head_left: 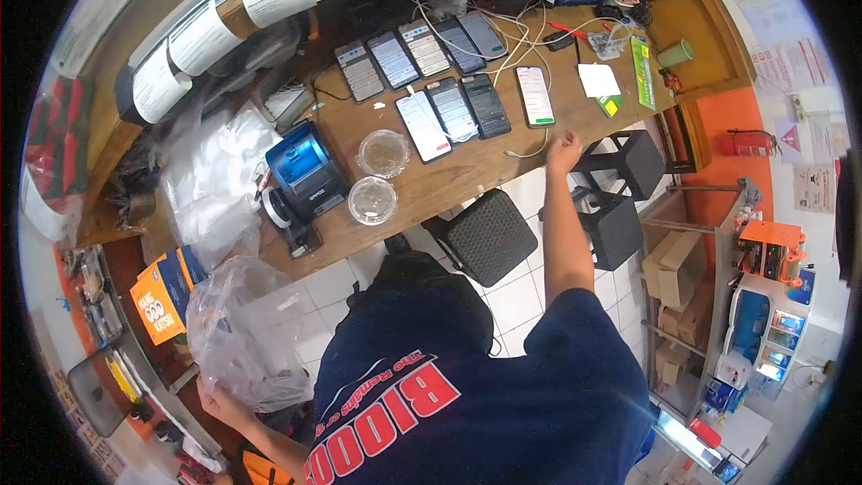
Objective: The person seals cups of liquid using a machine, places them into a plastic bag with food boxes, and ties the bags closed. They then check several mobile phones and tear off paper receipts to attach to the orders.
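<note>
My left hand (221, 402) is at the lower left with its fingers closed at the edge of a clear plastic bag (247, 328), which hangs beside the table. My right hand (564, 153) is closed near the table's front edge. What it holds, if anything, is too small to make out. Just above it lies a smartphone (535, 95) with a lit screen, a white cable (525, 154) beside it. Further left on the wooden table (359, 229) are several more smartphones (422, 124) in two rows.
Two round clear containers (373, 201) sit by a blue-and-black tape-like machine (307, 169). Plastic sheeting (211, 180) covers the table's left end. Black stools (485, 238) stand before the table. A shelf with cardboard boxes (678, 278) is at right.
</note>
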{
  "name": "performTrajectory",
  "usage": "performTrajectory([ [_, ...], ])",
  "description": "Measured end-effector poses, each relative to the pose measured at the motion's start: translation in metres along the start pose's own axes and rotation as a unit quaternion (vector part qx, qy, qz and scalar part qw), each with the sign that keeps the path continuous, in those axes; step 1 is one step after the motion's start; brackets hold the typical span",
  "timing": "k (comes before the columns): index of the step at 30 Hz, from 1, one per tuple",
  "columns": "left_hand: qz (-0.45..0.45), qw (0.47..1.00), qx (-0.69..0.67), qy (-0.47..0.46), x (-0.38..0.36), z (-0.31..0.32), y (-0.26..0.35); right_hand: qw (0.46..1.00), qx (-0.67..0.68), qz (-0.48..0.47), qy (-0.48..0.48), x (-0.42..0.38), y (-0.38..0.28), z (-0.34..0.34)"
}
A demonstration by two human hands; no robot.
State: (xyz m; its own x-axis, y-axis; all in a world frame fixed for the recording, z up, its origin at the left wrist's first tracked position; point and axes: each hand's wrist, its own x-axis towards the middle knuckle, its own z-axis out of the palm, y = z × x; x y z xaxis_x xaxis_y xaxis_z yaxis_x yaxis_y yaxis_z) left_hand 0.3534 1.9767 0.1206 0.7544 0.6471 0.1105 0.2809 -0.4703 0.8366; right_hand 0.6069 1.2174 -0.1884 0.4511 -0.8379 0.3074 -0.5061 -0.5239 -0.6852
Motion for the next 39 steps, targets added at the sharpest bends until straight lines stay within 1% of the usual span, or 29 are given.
performTrajectory([
  [1,-0.001,1.0,0.0,-0.001,0.001,-0.001,0.001,0.998,0.024,0.014,-0.05,0.018,0.027,0.01],
  [2,0.003,1.0,0.01,-0.012,0.002,0.0,0.001,0.994,0.048,0.027,-0.099,0.031,0.04,0.018],
  [3,0.006,0.999,0.021,-0.023,0.002,-0.001,0.001,0.994,0.047,0.028,-0.099,0.038,0.037,0.019],
  [5,0.003,0.999,0.032,-0.035,0.004,0.0,0.004,0.976,0.095,0.033,-0.195,0.053,0.01,0.012],
  [6,0.001,0.998,0.043,-0.045,0.005,0.0,0.005,0.98,0.061,0.052,-0.185,0.055,0.002,0.016],
  [7,0.004,0.998,0.045,-0.044,0.006,0.002,0.006,0.979,0.062,0.054,-0.185,0.056,0.0,0.02],
  [9,0.033,0.998,0.025,-0.051,0.008,0.007,0.008,0.972,0.121,0.083,-0.184,0.061,-0.006,0.033],
  [10,0.035,0.998,0.025,-0.05,0.01,0.006,0.009,0.972,0.124,0.084,-0.184,0.065,-0.004,0.04],
  [12,0.012,0.993,0.088,-0.082,0.013,-0.003,0.012,0.979,0.042,0.097,-0.175,0.07,0.001,0.049],
  [13,0.014,0.993,0.09,-0.082,0.014,-0.009,0.004,0.978,0.044,0.099,-0.176,0.068,-0.002,0.048],
  [15,0.04,0.99,0.101,-0.093,0.017,-0.017,-0.014,0.971,0.055,0.097,-0.21,0.066,-0.005,0.042],
  [16,0.04,0.989,0.103,-0.094,0.017,-0.016,-0.011,0.971,0.055,0.098,-0.21,0.064,-0.011,0.036],
  [18,0.026,0.991,0.08,-0.108,0.012,-0.014,-0.005,0.969,-0.004,0.057,-0.24,0.062,-0.013,0.028],
  [19,0.023,0.99,0.082,-0.11,0.009,-0.012,-0.007,0.969,-0.007,0.058,-0.241,0.061,-0.009,0.027],
  [20,0.021,0.994,0.058,-0.089,0.005,-0.009,-0.011,0.96,0.099,0.09,-0.246,0.061,-0.006,0.026],
  [21,0.018,0.997,0.034,-0.068,0.004,-0.007,-0.013,0.94,0.205,0.12,-0.247,0.062,0.0,0.027],
  [22,0.017,0.997,0.034,-0.069,0.004,-0.006,-0.013,0.94,0.203,0.12,-0.246,0.063,0.006,0.029],
  [24,0.007,0.991,0.095,-0.09,0.006,-0.004,-0.01,0.931,0.229,0.124,-0.257,0.064,0.012,0.03],
  [25,0.007,0.991,0.095,-0.091,0.006,-0.002,-0.006,0.931,0.228,0.125,-0.256,0.064,0.013,0.029],
  [27,0.009,0.981,0.167,-0.094,0.006,0.006,0.005,0.927,0.229,0.138,-0.263,0.063,0.012,0.029],
  [28,0.009,0.981,0.167,-0.095,0.005,0.012,0.013,0.927,0.228,0.138,-0.263,0.064,0.011,0.029],
  [30,-0.018,0.981,0.176,-0.084,0.004,0.025,0.025,0.931,0.204,0.116,-0.279,0.066,0.007,0.028],
  [33,0.008,0.978,0.194,-0.078,0.003,0.031,0.021,0.936,0.171,0.134,-0.278,0.07,-0.007,0.029],
  [34,0.008,0.978,0.194,-0.078,0.004,0.031,0.018,0.936,0.171,0.134,-0.278,0.074,0.002,0.038],
  [36,0.044,0.965,0.245,-0.082,0.006,0.028,0.013,0.959,0.059,0.141,-0.237,0.08,0.007,0.053],
  [37,0.044,0.965,0.246,-0.082,0.006,0.028,0.012,0.959,0.058,0.142,-0.238,0.08,0.007,0.054],
  [39,0.054,0.962,0.257,-0.07,0.006,0.031,0.013,0.962,-0.023,0.16,-0.222,0.08,-0.001,0.056],
])
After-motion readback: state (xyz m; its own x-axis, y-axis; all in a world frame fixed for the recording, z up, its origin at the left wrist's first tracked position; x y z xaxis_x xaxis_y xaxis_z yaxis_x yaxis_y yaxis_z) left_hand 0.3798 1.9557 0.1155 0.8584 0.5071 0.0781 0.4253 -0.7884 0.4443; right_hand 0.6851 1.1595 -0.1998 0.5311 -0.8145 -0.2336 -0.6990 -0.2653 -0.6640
